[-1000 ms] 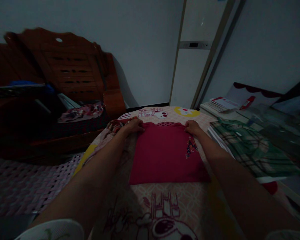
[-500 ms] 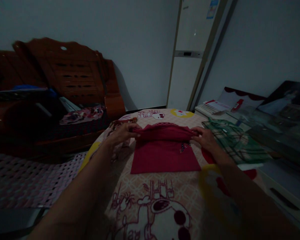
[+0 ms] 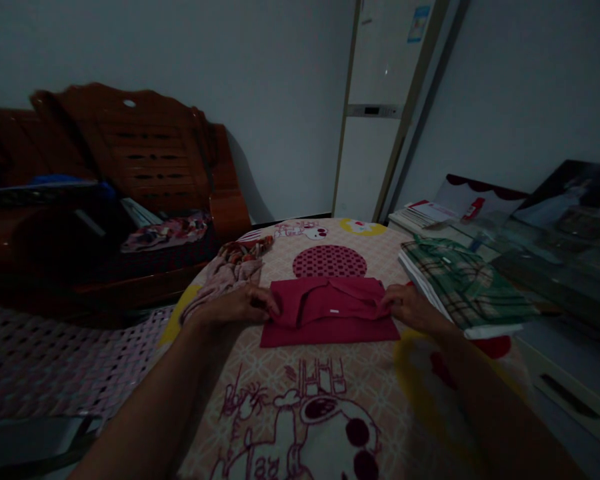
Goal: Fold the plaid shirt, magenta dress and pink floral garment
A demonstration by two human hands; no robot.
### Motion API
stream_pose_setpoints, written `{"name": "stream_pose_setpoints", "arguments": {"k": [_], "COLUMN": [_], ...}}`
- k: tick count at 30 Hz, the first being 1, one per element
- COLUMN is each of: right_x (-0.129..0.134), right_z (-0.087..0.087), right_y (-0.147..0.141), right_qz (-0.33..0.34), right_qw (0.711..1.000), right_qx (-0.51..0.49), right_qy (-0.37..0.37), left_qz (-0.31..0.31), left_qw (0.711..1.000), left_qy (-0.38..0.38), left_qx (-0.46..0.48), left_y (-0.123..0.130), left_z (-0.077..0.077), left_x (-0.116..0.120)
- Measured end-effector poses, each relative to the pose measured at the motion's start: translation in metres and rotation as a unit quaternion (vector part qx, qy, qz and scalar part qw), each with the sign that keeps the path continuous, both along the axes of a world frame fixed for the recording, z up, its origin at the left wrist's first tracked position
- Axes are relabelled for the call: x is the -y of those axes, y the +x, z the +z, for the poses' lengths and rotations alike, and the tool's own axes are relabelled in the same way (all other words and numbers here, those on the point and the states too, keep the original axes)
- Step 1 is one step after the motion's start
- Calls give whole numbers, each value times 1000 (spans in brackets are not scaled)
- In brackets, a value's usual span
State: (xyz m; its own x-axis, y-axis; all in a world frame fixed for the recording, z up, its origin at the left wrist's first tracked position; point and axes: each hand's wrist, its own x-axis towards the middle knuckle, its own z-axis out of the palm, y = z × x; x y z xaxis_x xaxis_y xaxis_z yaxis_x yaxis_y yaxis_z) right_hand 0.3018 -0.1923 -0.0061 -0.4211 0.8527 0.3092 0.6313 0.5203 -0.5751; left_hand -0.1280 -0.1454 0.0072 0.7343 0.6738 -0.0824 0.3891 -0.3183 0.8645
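Observation:
A dark pink garment [image 3: 330, 333] lies on the patterned tablecloth [image 3: 280, 367], its upper layer folded down over the lower part, with a small white tag and the neckline showing on top. At its left edge my left hand [image 3: 245, 305] pinches the folded layer between thumb and fingers. My right hand [image 3: 411, 307] grips the same layer at the right edge, fingers closed on the cloth.
Crumpled pale and floral clothing [image 3: 230, 270] sits on the table's left side. A green checked garment [image 3: 460, 277] lies over white cloth at the right. Beyond are a wooden bench [image 3: 150, 160], a tall white cabinet unit [image 3: 367, 160] and a woven chair [image 3: 70, 353].
Both hands have come down and nearer with the garment's upper layer, laying it over the lower part. The printed lettering is now covered and a dark pink oval on the cloth behind is exposed.

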Motion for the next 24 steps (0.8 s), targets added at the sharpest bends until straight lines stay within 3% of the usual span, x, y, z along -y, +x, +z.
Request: {"name": "stream_pose_setpoints", "arguments": {"k": [2, 4, 6, 8, 10, 12, 15, 17, 19, 22, 24], "right_x": [3, 3, 1, -2, -3, -2, 1, 3, 5, 6, 6], "right_z": [2, 2, 1, -1, -4, -10, -19, -23, -26, -29, -31], "right_y": [3, 5, 3, -3, -13, -23, -34, -37, -39, -45, -50], "right_qz": [-3, -67, -138, -165, -145, -87, -11, -16, -45, -70, -74], "right_qw": [999, 995, 986, 979, 983, 994, 999, 1000, 999, 997, 994], "right_qx": [-3, -45, -97, -121, -108, -66, -7, -1, -13, 8, 39], "right_qy": [-43, -51, -17, 21, 27, -1, -29, -25, -21, -43, -66], "left_qz": [-14, 39, 72, 62, 65, 44, -1, -8, 8, 33, 12], "left_qw": [1000, 999, 996, 990, 974, 959, 948, 945, 946, 944, 941], "left_qy": [-23, -2, 52, 126, 215, 280, 318, 323, 320, 325, 337], "left_qx": [-13, 3, 16, 16, 7, -9, -31, -45, -47, -36, -38], "left_y": [-5, -3, 9, 31, 58, 83, 105, 108, 108, 109, 113], "left_z": [5, 10, 15, 17, 10, -6, -37, -50, -52, -41, -35], "left_x": [2, 0, -6, -13, -18, -19, -14, -9, -5, 1, 3]}}
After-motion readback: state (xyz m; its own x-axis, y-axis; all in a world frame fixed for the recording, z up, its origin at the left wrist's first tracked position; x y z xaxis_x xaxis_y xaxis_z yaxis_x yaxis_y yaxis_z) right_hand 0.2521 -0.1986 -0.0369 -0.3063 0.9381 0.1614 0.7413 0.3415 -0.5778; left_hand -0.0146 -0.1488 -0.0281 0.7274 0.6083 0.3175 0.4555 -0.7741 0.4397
